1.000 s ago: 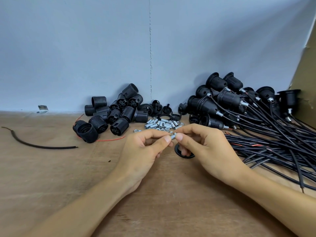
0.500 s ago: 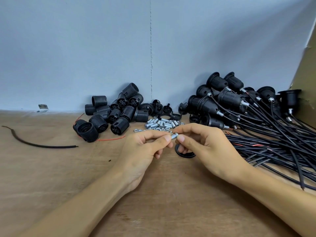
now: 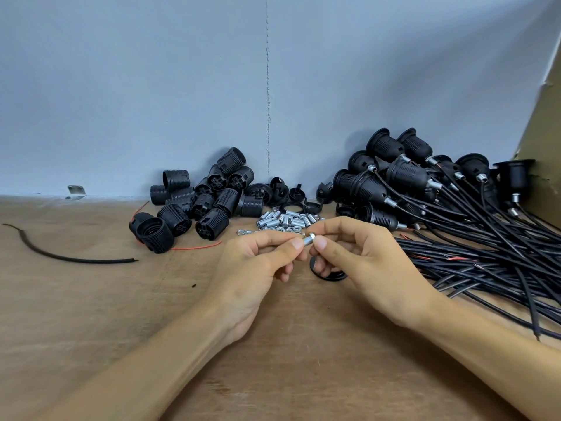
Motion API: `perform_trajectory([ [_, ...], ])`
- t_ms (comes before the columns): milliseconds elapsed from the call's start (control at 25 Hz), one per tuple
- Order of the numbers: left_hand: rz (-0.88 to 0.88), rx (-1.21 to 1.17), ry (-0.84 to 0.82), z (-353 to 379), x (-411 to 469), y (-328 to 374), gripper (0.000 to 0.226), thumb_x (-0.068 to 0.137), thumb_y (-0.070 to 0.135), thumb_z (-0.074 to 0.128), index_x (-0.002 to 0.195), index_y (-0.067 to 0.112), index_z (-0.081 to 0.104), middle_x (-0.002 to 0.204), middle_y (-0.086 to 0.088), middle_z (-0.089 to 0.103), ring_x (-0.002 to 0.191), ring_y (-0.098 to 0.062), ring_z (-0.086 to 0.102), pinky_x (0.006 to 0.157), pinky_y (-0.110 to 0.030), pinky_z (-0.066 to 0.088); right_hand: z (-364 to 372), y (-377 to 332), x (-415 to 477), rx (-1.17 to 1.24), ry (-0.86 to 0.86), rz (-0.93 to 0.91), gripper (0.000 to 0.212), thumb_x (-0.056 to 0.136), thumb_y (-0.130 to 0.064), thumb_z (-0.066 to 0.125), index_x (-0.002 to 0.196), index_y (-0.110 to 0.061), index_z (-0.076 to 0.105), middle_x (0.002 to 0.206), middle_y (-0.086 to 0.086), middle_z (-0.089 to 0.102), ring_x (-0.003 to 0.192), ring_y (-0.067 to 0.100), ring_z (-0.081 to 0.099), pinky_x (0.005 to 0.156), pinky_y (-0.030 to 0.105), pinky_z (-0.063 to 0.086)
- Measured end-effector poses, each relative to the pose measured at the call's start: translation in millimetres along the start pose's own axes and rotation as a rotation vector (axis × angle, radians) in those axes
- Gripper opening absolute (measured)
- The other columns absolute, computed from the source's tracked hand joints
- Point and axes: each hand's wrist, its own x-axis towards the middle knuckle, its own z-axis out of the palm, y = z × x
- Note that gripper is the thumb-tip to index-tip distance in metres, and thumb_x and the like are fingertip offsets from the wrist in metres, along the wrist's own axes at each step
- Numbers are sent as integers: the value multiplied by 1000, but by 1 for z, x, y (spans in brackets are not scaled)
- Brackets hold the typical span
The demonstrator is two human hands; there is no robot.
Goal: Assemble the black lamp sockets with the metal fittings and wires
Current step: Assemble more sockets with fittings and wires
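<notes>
Left hand (image 3: 258, 268) and right hand (image 3: 364, 262) meet at centre, each pinching one end of a small threaded metal fitting (image 3: 309, 239) between thumb and forefinger (whether a nut is on it cannot be told). A black ring (image 3: 329, 275) lies on the table (image 3: 91, 314) just under the right hand. Behind are spare fittings (image 3: 285, 221) and bare black sockets (image 3: 206, 202) awaiting assembly; the larger stack of wired sockets (image 3: 419, 180) at right suggests the task is well advanced.
</notes>
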Motion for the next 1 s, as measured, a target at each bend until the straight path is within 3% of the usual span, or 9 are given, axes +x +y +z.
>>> perform_trajectory([
  [200, -191, -242, -60, 2, 2, 3, 12, 75, 21, 73, 66, 14, 76, 68, -5, 64, 51, -8, 47, 46, -18, 40, 2, -1, -4, -72, 27, -56, 12, 96, -11, 61, 106, -11, 68, 83, 15, 70, 68, 14, 65, 68, 29, 57],
  [360, -189, -283, -85, 2, 1, 5, 16, 71, 10, 75, 83, 0, 78, 73, -12, 70, 54, -8, 53, 49, -18, 45, 6, 1, -3, -83, 46, -53, 15, 97, -19, 58, 102, -8, 66, 78, 6, 70, 65, 14, 63, 63, 27, 54],
  [520, -36, -72, -11, 2, -1, 5, 8, 77, 7, 77, 85, 7, 81, 77, -11, 75, 58, -8, 56, 54, -17, 47, 5, 2, -1, 19, 43, -9, 15, 98, -15, 58, 102, -4, 66, 76, 4, 69, 65, 14, 60, 62, 24, 50],
  [760, 419, 554, 92, -1, -6, 1, 15, 86, 13, 80, 88, 28, 80, 81, 14, 77, 79, -9, 73, 71, -21, 55, 6, 5, 0, 191, -5, 88, 19, 100, -8, 54, 103, 8, 65, 75, 5, 63, 64, 13, 56, 59, 22, 49],
  [920, 354, 489, 65, 3, -7, 1, 19, 91, 15, 75, 88, 34, 75, 80, 17, 76, 80, 2, 71, 73, -9, 50, 4, 6, 0, 140, -3, 41, 16, 99, -5, 55, 109, 2, 65, 72, 4, 65, 67, 13, 58, 64, 22, 50],
  [1000, 299, 461, 23, 5, -7, 1, 23, 95, 15, 69, 84, 34, 75, 73, 17, 74, 72, 6, 68, 68, -5, 46, 2, 5, 0, 43, -5, 2, 15, 99, -6, 56, 111, -3, 65, 75, 10, 67, 68, 14, 61, 69, 26, 53],
])
